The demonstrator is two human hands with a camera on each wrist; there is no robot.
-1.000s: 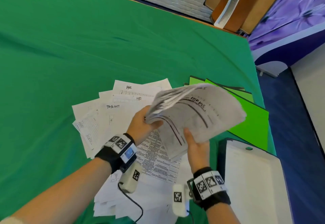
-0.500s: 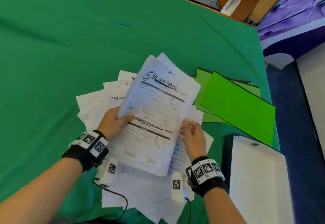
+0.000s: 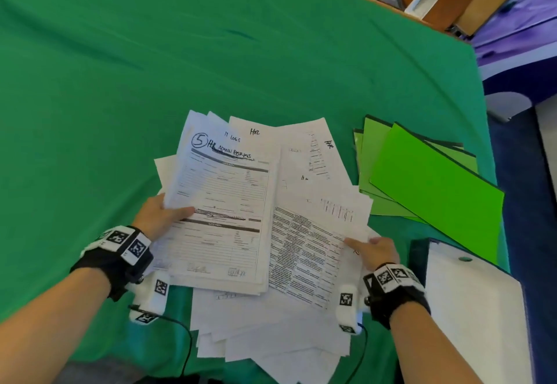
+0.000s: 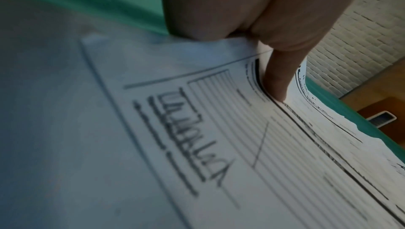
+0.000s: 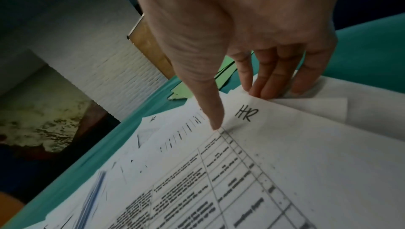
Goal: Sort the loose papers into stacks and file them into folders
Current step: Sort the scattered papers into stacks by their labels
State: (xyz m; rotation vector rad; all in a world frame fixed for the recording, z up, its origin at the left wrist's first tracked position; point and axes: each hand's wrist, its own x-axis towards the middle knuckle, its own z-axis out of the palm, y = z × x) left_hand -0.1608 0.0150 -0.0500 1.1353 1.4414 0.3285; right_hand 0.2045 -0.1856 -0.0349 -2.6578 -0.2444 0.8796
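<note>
while the left hand (image 3: 156, 218) pinches a stack of forms (image 3: 223, 202) at its left edge, thumb on top and fingers beneath, at frame centre, the right hand (image 3: 373, 251) lies with straight fingers on a printed sheet (image 3: 304, 251) at lower right. loose papers (image 3: 271, 332) spread below on the green cloth (image 3: 150, 67); green folders (image 3: 434, 184) lie at right.
</note>
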